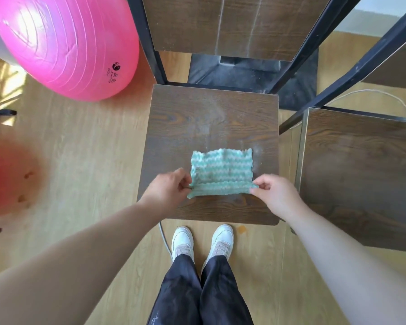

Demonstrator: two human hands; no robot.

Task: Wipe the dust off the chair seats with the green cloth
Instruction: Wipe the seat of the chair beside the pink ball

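On the flat brown wood chair seat (211, 118) lies the fuzzy green cloth (222, 170); left grip (169, 187) and right grip (275, 192) each pinch one end of its folded edge

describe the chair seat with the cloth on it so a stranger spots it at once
Right of the big pink ball sits a dark wood chair seat, ahead of the person's white shoes. Unlike the neighbouring seat to its right, it carries the green cloth, pinched at both sides by the left hand and right hand.
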